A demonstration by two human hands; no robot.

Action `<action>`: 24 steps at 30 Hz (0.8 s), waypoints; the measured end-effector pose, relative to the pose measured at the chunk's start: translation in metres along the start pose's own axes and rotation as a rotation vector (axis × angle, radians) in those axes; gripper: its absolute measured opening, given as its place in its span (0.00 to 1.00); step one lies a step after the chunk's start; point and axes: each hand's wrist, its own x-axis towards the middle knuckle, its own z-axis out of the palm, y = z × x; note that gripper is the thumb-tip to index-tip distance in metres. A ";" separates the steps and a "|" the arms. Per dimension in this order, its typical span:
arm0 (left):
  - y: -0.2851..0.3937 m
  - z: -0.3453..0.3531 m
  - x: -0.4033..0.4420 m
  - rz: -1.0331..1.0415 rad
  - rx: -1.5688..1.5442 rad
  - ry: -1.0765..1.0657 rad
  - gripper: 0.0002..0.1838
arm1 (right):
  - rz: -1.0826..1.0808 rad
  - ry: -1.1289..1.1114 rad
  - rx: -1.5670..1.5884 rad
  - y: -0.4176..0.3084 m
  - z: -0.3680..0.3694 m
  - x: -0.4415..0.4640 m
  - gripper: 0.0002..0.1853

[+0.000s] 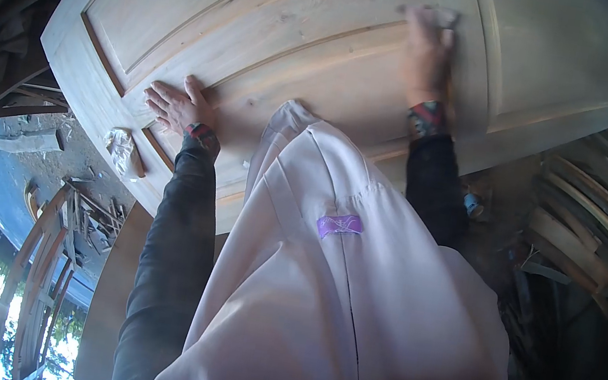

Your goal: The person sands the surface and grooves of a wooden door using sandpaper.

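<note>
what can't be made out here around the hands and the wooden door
All in the head view:
Door: the picture's top edge cuts it off.
Right hand: blur hides what, if anything, it grips.
Left hand: its palm is hidden, turned down against the door.
Pale crumpled bundle: too small to tell what it is.

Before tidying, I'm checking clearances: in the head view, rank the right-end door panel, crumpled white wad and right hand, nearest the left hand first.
1. Crumpled white wad: lower left.
2. Right hand: to the right.
3. Right-end door panel: far right.
</note>
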 end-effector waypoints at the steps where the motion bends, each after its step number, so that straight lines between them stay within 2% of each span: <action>1: -0.002 -0.001 -0.001 -0.004 0.011 -0.006 0.47 | 0.058 0.012 -0.029 0.014 0.000 0.000 0.23; 4: -0.004 0.000 -0.004 0.001 0.004 -0.003 0.47 | 0.226 0.064 -0.129 0.037 -0.018 0.012 0.24; 5: 0.000 -0.002 -0.002 0.003 0.005 0.003 0.47 | 0.221 -0.065 -0.019 0.009 -0.017 0.013 0.24; 9: -0.005 0.002 0.000 0.020 0.021 0.016 0.47 | -0.015 -0.039 0.009 0.033 -0.017 -0.007 0.22; 11: -0.007 0.002 0.000 0.029 -0.003 0.020 0.47 | 0.235 0.075 -0.216 0.090 -0.021 -0.013 0.21; 13: -0.007 0.003 -0.001 0.022 -0.029 0.027 0.48 | 0.328 0.135 -0.204 0.097 -0.016 -0.009 0.20; 16: -0.007 0.005 0.002 0.037 0.005 0.029 0.48 | 0.335 0.067 -0.105 0.064 -0.014 0.003 0.19; 19: -0.005 0.003 0.000 0.015 0.002 0.024 0.47 | 0.303 -0.025 -0.134 0.074 -0.036 -0.020 0.18; 22: -0.006 0.004 0.000 0.036 -0.003 0.043 0.47 | 0.219 0.046 -0.087 0.079 -0.036 -0.049 0.18; 24: -0.007 0.003 0.000 0.031 -0.001 0.042 0.47 | 0.157 0.085 -0.022 0.082 -0.024 -0.029 0.17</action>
